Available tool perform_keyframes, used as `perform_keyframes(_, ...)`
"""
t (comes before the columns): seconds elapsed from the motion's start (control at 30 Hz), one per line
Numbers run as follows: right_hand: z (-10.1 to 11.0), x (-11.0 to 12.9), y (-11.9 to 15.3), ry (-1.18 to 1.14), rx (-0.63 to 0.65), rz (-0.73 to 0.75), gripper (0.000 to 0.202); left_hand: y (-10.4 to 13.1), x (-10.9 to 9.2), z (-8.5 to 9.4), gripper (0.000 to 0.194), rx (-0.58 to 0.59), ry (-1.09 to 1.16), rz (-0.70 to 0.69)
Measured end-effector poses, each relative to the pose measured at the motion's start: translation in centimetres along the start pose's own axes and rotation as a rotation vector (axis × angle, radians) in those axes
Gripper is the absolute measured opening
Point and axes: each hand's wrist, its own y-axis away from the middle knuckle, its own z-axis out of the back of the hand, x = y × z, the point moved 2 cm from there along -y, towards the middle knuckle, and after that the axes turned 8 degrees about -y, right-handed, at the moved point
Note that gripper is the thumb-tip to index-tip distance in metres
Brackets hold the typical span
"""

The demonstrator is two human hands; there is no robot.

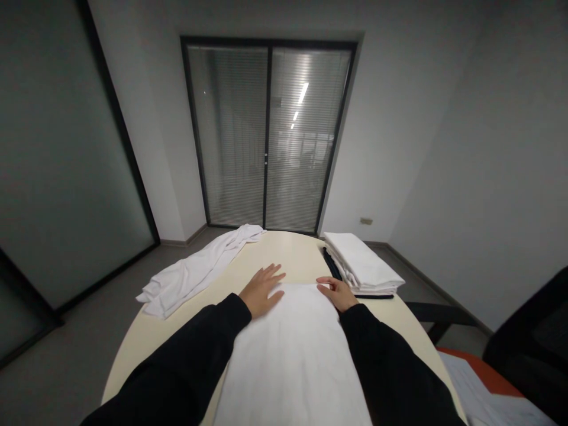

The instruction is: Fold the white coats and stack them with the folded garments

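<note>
A long white cloth [293, 361] lies on a cream, round-edged tabletop [284, 251], spread flat, with its straight far edge between the person's two hands and its near part running out of view at the bottom. Faint creases run lengthwise along it.

The left hand [261, 294] lies at the far left corner of the white cloth, palm down, fingers fanned apart and thumb reaching onto the fabric; it is released, grasping nothing. The right hand [339, 294] is at the far right corner, thumb and forefinger bent together at the edge; whether they pinch the fabric cannot be told. Black sleeves [177, 364] cover both forearms, one along each side of the white cloth.

Beyond and left of the white cloth, a rumpled white garment [195, 275] trails along the table's rim. Beyond and right of it, close to the right hand, sits a neat stack of folded white fabric [366, 260], with black fabric [332, 263] showing underneath. Farther right of the white cloth stands a black office chair [539, 346] with an orange-red seat [494, 374]. Straight beyond the cloth is a black-framed glass double door [266, 136] with blinds.
</note>
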Motion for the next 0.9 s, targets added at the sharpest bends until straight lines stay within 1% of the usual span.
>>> perform_keyframes(0.03,0.0,0.1,-0.1,0.012,0.001,0.007,0.032,0.3,-0.9,-0.5,0.056,0.121,-0.050,-0.055)
perform_keyframes(0.07,0.0,0.3,-0.1,0.024,0.000,0.012,0.030,0.6,-1.6,-1.0,0.060,0.197,-0.096,-0.081)
perform_keyframes(0.13,-0.2,1.3,0.1,0.086,-0.002,0.055,0.029,1.1,-2.4,-1.7,0.062,0.258,-0.171,-0.102)
perform_keyframes(0.2,-1.0,3.0,0.7,0.215,0.029,0.156,0.031,1.4,-2.6,-2.1,0.061,0.261,-0.213,-0.112)
perform_keyframes(0.23,-1.8,4.0,1.2,0.301,0.091,0.229,0.034,1.5,-2.6,-2.2,0.061,0.260,-0.221,-0.119)
perform_keyframes(0.27,-2.7,4.8,1.8,0.352,0.177,0.265,0.039,1.5,-2.5,-2.2,0.060,0.256,-0.225,-0.127)
perform_keyframes(0.33,-4.6,5.9,3.1,0.447,0.310,0.268,0.052,1.5,-2.4,-2.0,0.060,0.246,-0.223,-0.142)
perform_keyframes(0.37,-5.5,6.1,3.7,0.513,0.346,0.240,0.056,1.4,-2.4,-2.0,0.059,0.244,-0.218,-0.148)
perform_keyframes(0.47,-7.3,5.7,4.9,0.691,0.323,0.150,0.060,1.4,-2.3,-2.0,0.060,0.262,-0.192,-0.139)
perform_keyframes(0.53,-7.7,5.0,5.2,0.765,0.288,0.111,0.061,1.5,-2.2,-2.1,0.060,0.279,-0.176,-0.113)
perform_keyframes(0.63,-7.6,4.3,5.2,0.818,0.255,0.076,0.066,1.7,-1.9,-2.1,0.062,0.284,-0.169,-0.047)
perform_keyframes(0.73,-7.2,4.1,5.3,0.828,0.228,0.053,0.073,2.1,-1.3,-2.1,0.068,0.279,-0.166,0.036)
perform_keyframes(0.9,-6.5,4.0,5.6,0.862,0.173,-0.073,0.086,2.6,-0.4,-2.3,0.078,0.266,-0.154,0.153)
